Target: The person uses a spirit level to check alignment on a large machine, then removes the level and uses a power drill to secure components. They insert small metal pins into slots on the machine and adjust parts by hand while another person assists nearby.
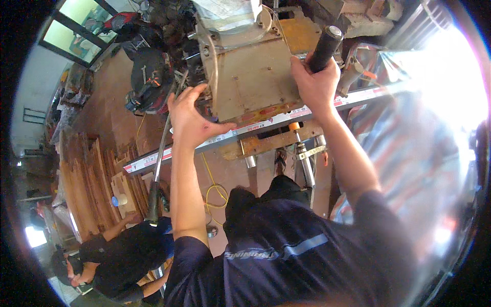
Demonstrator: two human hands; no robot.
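One bare right hand [318, 84] is wrapped firmly around a black cylindrical handle [324, 50], which slants upward to the right and ends in a round cap with a grey centre. The handle is dark along its visible length and stands at the right side of a worn, tan-grey flat metal plate [250, 77]. The plate's surface looks dull and stained, dotted with a few small dark spots, and yellow and red patches colour its near edge. Just along that edge runs a long, straight metal bar [286, 119] with white, red and dark printed markings; it crosses the view from lower left to upper right, its right end lost in glare.

The bare left hand [190, 120] is spread wide, fingers up by the plate's left side and thumb stretched toward its near edge; whether the thumb touches plate or bar, I cannot tell. A pale tan hose [214, 66] hangs just beside those fingers. A slim grey metal rod [164, 140] with a black grip slants past the left wrist. Nearer the body, a yellow cord [217, 205] loops on the reddish floor. At lower left, a co-worker in dark clothing [135, 250] leans near brown wooden planks [92, 179].
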